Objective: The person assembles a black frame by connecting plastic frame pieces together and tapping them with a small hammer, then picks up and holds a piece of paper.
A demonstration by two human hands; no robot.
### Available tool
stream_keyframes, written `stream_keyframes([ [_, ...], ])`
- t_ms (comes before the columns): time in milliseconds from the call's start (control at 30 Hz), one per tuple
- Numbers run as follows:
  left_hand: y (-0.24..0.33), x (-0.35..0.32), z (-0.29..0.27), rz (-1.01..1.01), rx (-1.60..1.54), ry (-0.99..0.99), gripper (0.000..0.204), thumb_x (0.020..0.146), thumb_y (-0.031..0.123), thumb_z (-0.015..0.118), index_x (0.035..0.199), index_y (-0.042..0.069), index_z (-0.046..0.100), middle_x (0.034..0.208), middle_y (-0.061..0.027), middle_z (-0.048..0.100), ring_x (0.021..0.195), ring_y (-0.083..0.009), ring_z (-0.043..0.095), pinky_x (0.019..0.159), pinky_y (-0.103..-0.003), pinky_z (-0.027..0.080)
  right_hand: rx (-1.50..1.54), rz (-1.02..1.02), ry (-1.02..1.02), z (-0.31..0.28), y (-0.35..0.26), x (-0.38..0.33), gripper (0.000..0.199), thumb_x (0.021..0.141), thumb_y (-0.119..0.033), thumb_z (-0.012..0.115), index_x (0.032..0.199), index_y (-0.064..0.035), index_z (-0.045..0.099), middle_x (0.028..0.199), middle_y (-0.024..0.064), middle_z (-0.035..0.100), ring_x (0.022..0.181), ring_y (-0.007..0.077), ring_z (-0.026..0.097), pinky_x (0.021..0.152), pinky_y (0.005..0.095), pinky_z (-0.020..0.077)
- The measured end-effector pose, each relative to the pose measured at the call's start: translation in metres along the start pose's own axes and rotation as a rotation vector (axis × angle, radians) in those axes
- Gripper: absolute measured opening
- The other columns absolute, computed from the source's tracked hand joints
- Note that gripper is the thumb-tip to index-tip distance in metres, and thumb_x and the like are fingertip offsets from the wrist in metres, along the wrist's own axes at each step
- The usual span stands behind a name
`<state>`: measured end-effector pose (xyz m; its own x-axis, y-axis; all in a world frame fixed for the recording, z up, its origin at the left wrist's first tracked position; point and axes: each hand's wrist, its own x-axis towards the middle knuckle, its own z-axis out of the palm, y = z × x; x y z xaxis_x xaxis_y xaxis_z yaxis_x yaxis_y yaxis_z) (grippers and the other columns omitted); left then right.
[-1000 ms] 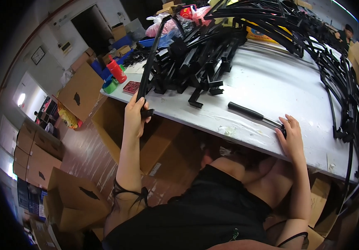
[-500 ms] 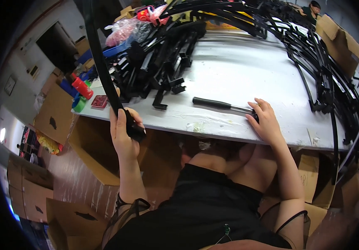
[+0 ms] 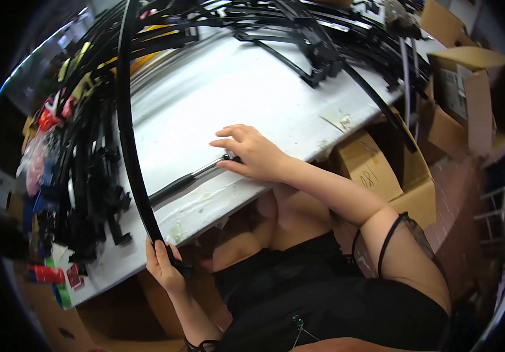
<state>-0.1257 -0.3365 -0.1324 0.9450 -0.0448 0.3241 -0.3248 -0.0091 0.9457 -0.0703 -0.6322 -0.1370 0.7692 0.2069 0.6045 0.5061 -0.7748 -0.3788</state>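
My left hand [image 3: 164, 267] is closed round the lower end of a long, slightly curved black bar [image 3: 124, 117], which stands up steeply past the table's front edge. On the white table [image 3: 205, 88] lies a hammer-like tool [image 3: 176, 186] with a black grip and a silver shaft. My right hand [image 3: 255, 154] is over the tool's dark head end, which it mostly hides. Its fingers are stretched out and apart, with the thumb beside the head. Whether the palm touches the tool I cannot tell.
A heap of black metal parts [image 3: 88, 170] covers the table's left side. More long black bars [image 3: 299, 35] lie across the back, some jutting over the right edge. Open cardboard boxes [image 3: 375, 167] stand below and to the right. A red bottle [image 3: 47, 274] is at the left corner.
The view has swung to the right, so the table now slants and more boxes show. My left hand still holds the black bar. My right hand's fingers have spread over the tool's head.
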Motion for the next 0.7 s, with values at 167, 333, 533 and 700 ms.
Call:
stream_keyframes([
  [167,-0.02,-0.007,-0.008,-0.076,0.011,-0.025,0.035,0.096,0.016,0.041,0.123,-0.006,0.046,0.063,0.0012,0.042,0.052,-0.0047,0.037,0.047,-0.018,0.028,-0.036,-0.03,-0.173,-0.004,0.001,-0.001,0.032,0.081,-0.024,0.062,0.109,-0.0091,0.058,0.117,0.0123,0.052,0.112,0.029,0.046,0.097,0.0402,0.0367],
  [333,-0.016,-0.002,-0.039,-0.046,-0.003,0.061,0.022,0.097,0.016,0.041,0.105,-0.001,0.051,0.067,0.0003,0.043,0.053,-0.005,0.039,0.046,-0.018,0.029,-0.035,-0.003,-0.108,0.011,0.001,0.006,0.02,0.078,-0.014,0.061,0.098,-0.0107,0.061,0.106,0.0078,0.056,0.106,0.0268,0.048,0.092,0.039,0.0394],
  [533,0.007,0.005,-0.038,0.024,0.024,0.153,0.032,0.097,0.018,0.039,0.122,-0.002,0.046,0.063,0.0008,0.04,0.051,-0.0047,0.036,0.044,-0.018,0.026,-0.307,-0.072,-0.11,0.043,-0.038,0.053,0.008,0.071,-0.013,0.059,0.074,-0.0108,0.067,0.092,0.0102,0.055,0.093,0.0263,0.051,0.083,0.0352,0.0436],
  [700,0.02,0.006,-0.014,0.045,-0.012,0.131,0.04,0.097,0.019,0.039,0.133,0.0,0.035,0.063,0.0028,0.039,0.052,-0.0027,0.033,0.046,-0.016,0.025,-0.066,-0.147,-0.225,0.105,-0.034,0.111,0.02,0.076,-0.013,0.057,0.094,-0.0093,0.064,0.096,0.0135,0.059,0.097,0.0262,0.054,0.08,0.0359,0.0465],
])
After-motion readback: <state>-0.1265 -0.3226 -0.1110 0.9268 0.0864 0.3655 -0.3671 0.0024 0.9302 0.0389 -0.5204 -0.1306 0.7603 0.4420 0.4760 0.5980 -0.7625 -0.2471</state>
